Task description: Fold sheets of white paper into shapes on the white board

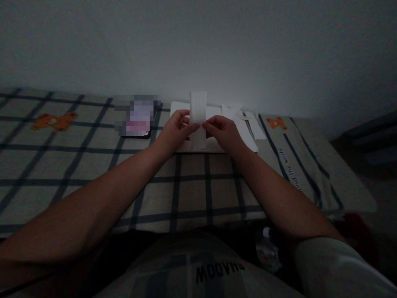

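A long white strip (198, 107), which looks like folded paper, stands upright between my hands in the middle of the view. My left hand (178, 129) pinches its left edge, thumb lying across the front. On the other edge, at about the same height, the fingertips of my right hand (221, 130) are closed on the strip. Behind and below it lies a flat white board or pad (180, 108) with a dark front edge. Several loose white paper pieces (248, 132) lie to the right of the pad, partly hidden by my right hand.
A phone (141, 116) with a blurred screen lies left of my hands. Beneath everything is a checked cloth (192, 186) with orange bear prints, reaching back to a grey wall (198, 49). A clear bottle (267, 250) with a white cap is below the front edge, near my body.
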`<state>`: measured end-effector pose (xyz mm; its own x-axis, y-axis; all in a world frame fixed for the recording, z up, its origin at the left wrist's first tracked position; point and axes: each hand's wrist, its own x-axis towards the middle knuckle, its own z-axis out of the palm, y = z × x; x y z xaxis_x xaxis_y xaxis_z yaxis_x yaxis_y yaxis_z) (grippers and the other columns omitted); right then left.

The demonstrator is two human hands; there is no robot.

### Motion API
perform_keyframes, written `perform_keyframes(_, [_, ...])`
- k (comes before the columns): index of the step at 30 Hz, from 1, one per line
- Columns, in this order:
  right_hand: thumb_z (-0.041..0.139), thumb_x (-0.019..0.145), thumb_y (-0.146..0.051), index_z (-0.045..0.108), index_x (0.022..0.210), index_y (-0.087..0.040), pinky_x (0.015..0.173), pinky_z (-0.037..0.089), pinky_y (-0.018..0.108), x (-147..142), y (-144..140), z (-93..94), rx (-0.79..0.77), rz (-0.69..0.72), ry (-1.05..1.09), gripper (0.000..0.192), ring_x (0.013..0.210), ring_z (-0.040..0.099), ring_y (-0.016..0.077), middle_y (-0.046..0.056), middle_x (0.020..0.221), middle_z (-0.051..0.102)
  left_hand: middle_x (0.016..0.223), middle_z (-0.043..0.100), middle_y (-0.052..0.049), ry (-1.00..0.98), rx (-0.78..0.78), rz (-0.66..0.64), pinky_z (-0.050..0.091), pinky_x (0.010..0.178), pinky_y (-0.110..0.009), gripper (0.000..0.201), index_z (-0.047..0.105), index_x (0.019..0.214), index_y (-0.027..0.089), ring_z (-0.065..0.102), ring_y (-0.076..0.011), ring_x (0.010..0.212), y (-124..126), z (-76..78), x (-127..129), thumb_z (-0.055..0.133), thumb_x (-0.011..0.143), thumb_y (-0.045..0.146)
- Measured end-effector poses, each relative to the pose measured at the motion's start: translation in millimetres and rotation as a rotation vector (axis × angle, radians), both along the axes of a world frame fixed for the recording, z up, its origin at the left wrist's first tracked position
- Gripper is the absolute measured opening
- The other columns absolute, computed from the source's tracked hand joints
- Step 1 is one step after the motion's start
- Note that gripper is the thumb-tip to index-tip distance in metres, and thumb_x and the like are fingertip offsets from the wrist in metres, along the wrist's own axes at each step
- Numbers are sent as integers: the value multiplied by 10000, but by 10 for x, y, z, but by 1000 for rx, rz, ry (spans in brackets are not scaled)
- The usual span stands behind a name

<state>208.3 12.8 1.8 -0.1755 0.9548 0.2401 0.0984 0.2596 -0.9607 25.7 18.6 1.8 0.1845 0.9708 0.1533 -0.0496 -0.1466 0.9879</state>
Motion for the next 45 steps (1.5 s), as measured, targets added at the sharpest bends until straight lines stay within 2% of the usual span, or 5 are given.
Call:
perform_keyframes(6, [751,792,-485,602,763,-200,640,552,288,16,-27,13,-20,56,-43,323,638,624,113,-25,690,654,953,644,-36,-52,-32,29,535,648,-268,333,624,952,226,615,-168,805,-11,63,-58,608,865,546])
perform_keyframes(13, [757,793,-534,603,755,-198,635,558,285,5,-54,48,-38,106,1,372,623,628,113,-34,664,647,780,671,-23,5,28,4,560,770,-303,317,697,808,174,621,-145,745,-40,40,-86,718,824,490])
perform_keyframes(29, [695,849,-427,624,812,-215,592,524,268,33,-13,53,50,-80,56,226,586,598,96,-43,653,594,633,689,-30,342,73,-130,449,577,-250,269,783,756,151,589,-125,583,-69,93,-133,743,809,412])
perform_keyframes(38, [804,743,-468,714,914,-176,652,571,301,92,3,70,-51,67,-22,351,630,644,112,-15,706,689,637,685,-31,245,22,-14,486,605,-253,236,770,776,139,611,-130,598,-77,88,-122,720,824,364])
perform_keyframes(45, [770,787,-379,730,904,-163,669,569,311,130,26,53,37,60,-98,249,648,659,121,-2,711,699,594,649,-8,329,7,-66,456,562,-236,197,753,732,146,562,-110,545,-82,144,-124,714,820,318])
